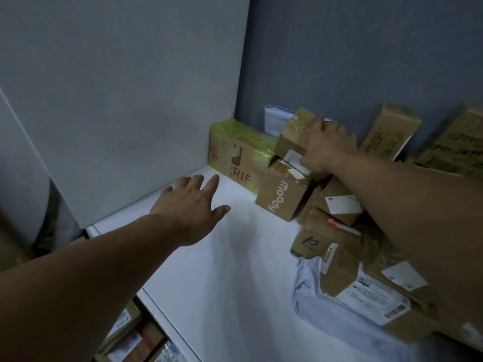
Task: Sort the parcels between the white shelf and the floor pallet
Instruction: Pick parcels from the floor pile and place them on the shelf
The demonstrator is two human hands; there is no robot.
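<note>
**Gripping a taped box on the white shelf**

The right hand (326, 150), at the upper right of centre, lies on a taped box (292, 129) that sits atop the parcel stack. Its fingers curl over the box's top edge and its thumb presses the front face near a white label, so this grip is closed around the box. The left hand (190, 205), left of centre, is palm-down over the white shelf (209, 270) with its fingers spread and straight. This grip is open and holds nothing. Whether it touches the shelf cannot be told.

The taped box rests on a brown box printed "Moody" (282, 197), which stands on the shelf. Just left of both, in the corner where the side panel (117, 100) meets the back wall (366, 48), lies a long box in yellow-green wrap (235, 147). A white mailer (274, 118) stands behind the taped box, against the wall.

To the right of the "Moody" box, under the right forearm, lie a labelled box (339, 205) and a box marked "12" (311, 241). A grey plastic bag (311, 291) lies at the lower right. A tall box (389, 131) leans on the wall at the upper right. More parcels (130, 340) show below the shelf edge, at the lower left.
</note>
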